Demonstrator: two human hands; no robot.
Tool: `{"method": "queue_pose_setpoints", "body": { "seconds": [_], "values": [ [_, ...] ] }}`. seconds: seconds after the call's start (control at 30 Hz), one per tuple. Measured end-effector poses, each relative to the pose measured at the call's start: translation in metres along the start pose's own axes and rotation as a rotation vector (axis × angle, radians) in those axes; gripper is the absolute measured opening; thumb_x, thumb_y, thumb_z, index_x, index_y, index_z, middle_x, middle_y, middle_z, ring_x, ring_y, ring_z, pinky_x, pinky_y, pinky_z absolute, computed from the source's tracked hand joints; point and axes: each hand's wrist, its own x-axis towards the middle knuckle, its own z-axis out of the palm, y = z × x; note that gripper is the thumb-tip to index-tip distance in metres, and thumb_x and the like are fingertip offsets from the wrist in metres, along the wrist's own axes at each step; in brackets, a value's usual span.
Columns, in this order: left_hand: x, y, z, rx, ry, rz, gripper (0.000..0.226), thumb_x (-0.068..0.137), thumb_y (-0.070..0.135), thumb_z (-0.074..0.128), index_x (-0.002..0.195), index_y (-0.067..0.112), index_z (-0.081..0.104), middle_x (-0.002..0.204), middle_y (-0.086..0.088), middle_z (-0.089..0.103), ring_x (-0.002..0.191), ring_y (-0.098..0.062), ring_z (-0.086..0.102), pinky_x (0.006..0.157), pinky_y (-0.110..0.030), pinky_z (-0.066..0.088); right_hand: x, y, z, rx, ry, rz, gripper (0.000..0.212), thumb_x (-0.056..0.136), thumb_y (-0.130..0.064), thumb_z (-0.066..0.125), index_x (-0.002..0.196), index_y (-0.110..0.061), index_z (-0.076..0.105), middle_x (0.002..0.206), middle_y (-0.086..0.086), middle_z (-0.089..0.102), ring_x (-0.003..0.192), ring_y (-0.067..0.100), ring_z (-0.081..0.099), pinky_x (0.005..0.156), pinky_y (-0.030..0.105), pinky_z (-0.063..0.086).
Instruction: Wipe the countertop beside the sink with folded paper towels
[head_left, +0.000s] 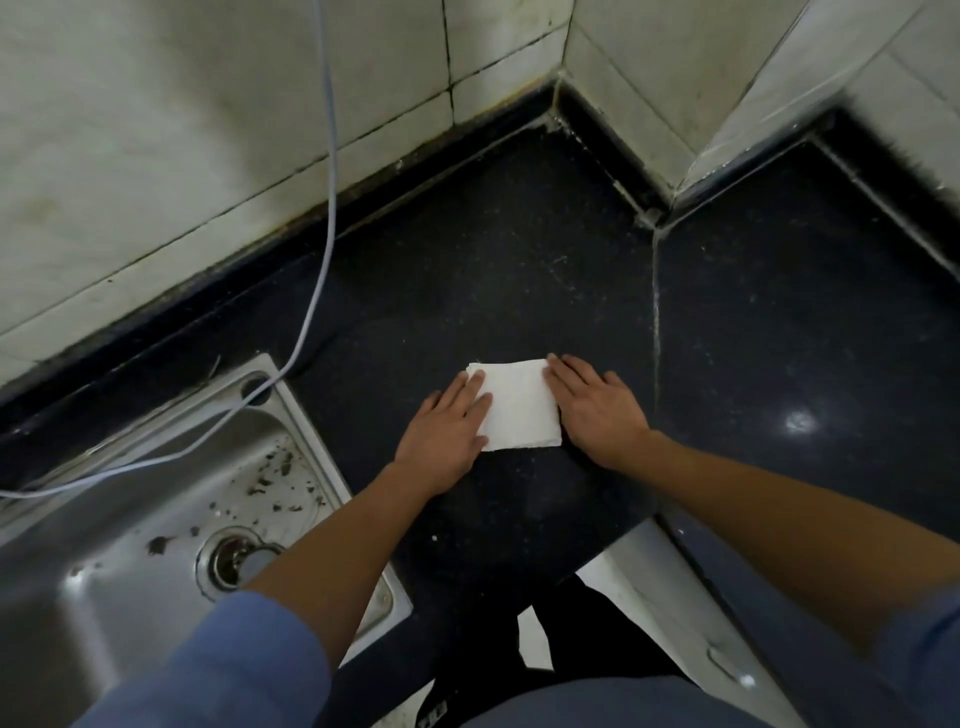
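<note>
On the dark bench (519, 270) beside the sink (156, 519), we press the folded paper towels (519, 408) flat.
Left hand (447, 434) and right hand (597, 410) lie open-fingered, gripping nothing; wiping looks barely begun.

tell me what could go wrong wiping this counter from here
1. The cable trails across the counter into the sink; a leftward wipe may snag it.
2. Debris in the sink sits close by, so the paper towel could pick up grime if it slides over the rim.
3. Both hands, left hand and right hand, press only the towel's edges, so it may bunch.
</note>
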Motion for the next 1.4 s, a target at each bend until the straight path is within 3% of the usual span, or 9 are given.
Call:
{"method": "queue_pose_setpoints", "body": {
  "seconds": [0.1, 0.23, 0.37, 0.47, 0.6, 0.8, 1.0, 1.17, 1.4],
  "values": [
    [0.001, 0.001, -0.004, -0.01, -0.003, -0.003, 0.06, 0.099, 0.037, 0.041, 0.151, 0.021, 0.018, 0.161, -0.001, -0.007, 0.148, -0.02, -0.005, 0.119, -0.04, 0.012, 0.001, 0.003, -0.008, -0.03, -0.013, -0.02, 0.056, 0.099, -0.026, 0.035, 0.15, -0.01, 0.02, 0.16, 0.007, 0.011, 0.146, 0.025, 0.009, 0.106, 0.045, 0.031],
    [-0.009, 0.003, -0.011, -0.099, 0.125, -0.077, 0.054, 0.096, 0.035, 0.047, 0.146, 0.019, 0.033, 0.16, -0.005, 0.011, 0.146, -0.023, 0.01, 0.116, -0.039, 0.019, 0.025, -0.002, -0.032, 0.088, 0.171, -0.034, 0.049, 0.098, -0.036, 0.04, 0.141, -0.013, 0.041, 0.146, 0.008, 0.038, 0.133, 0.027, 0.032, 0.099, 0.042, 0.036],
    [-0.036, -0.001, -0.009, -0.163, 0.226, -0.201, 0.045, 0.094, 0.032, 0.052, 0.136, 0.017, 0.047, 0.154, -0.007, 0.027, 0.141, -0.024, 0.025, 0.111, -0.038, 0.027, 0.056, -0.017, -0.047, 0.121, -0.021, -0.026, 0.065, 0.085, -0.053, 0.059, 0.136, -0.017, 0.04, 0.128, 0.008, 0.049, 0.115, 0.028, 0.049, 0.09, 0.042, 0.041],
    [-0.061, -0.006, 0.001, -0.179, 0.235, -0.3, 0.043, 0.092, 0.03, 0.056, 0.132, 0.015, 0.052, 0.151, -0.009, 0.033, 0.138, -0.027, 0.031, 0.108, -0.041, 0.032, 0.071, -0.024, -0.055, 0.172, -0.177, 0.011, 0.062, 0.08, -0.048, 0.069, 0.126, -0.014, 0.043, 0.115, 0.007, 0.059, 0.101, 0.027, 0.059, 0.074, 0.034, 0.044],
    [-0.093, -0.006, 0.014, -0.189, 0.229, -0.431, 0.043, 0.09, 0.028, 0.058, 0.132, 0.015, 0.052, 0.147, -0.008, 0.038, 0.134, -0.026, 0.036, 0.107, -0.039, 0.034, 0.08, -0.032, -0.058, 0.183, -0.272, -0.01, 0.039, 0.082, -0.035, 0.067, 0.113, -0.015, 0.054, 0.111, 0.005, 0.061, 0.097, 0.026, 0.06, 0.073, 0.032, 0.046],
    [-0.113, -0.006, 0.005, -0.198, 0.256, -0.487, 0.037, 0.09, 0.027, 0.057, 0.126, 0.016, 0.056, 0.127, -0.005, 0.051, 0.115, -0.024, 0.05, 0.097, -0.037, 0.044, 0.057, -0.031, -0.062, 0.29, -0.059, -0.125, 0.015, 0.086, -0.03, 0.059, 0.094, -0.023, 0.048, 0.102, 0.005, 0.061, 0.082, 0.022, 0.054, 0.065, 0.031, 0.038],
    [-0.108, -0.005, -0.035, -0.111, 0.261, -0.385, 0.036, 0.093, 0.028, 0.051, 0.127, 0.017, 0.052, 0.121, -0.005, 0.053, 0.113, -0.024, 0.051, 0.094, -0.037, 0.043, -0.003, -0.028, -0.081, 0.178, 0.247, -0.198, 0.026, 0.093, -0.041, 0.051, 0.108, -0.02, 0.053, 0.106, 0.003, 0.06, 0.094, 0.027, 0.06, 0.071, 0.035, 0.043],
    [-0.104, 0.004, -0.068, 0.034, 0.308, -0.187, 0.032, 0.092, 0.027, 0.05, 0.122, 0.016, 0.054, 0.118, -0.005, 0.054, 0.111, -0.025, 0.052, 0.09, -0.037, 0.041, -0.071, -0.023, -0.091, 0.076, 0.409, -0.108, 0.023, 0.094, -0.033, 0.049, 0.107, -0.015, 0.054, 0.107, 0.005, 0.057, 0.099, 0.027, 0.057, 0.07, 0.037, 0.04],
    [-0.105, 0.065, -0.093, 0.216, 0.324, 0.163, 0.028, 0.093, 0.028, 0.049, 0.117, 0.016, 0.055, 0.112, -0.005, 0.054, 0.103, -0.024, 0.054, 0.084, -0.038, 0.045, -0.206, -0.023, -0.059, 0.003, 0.587, 0.151, 0.016, 0.076, -0.022, 0.074, 0.082, -0.013, 0.061, 0.078, 0.004, 0.059, 0.072, 0.027, 0.062, 0.054, 0.033, 0.044]
  ]
}}
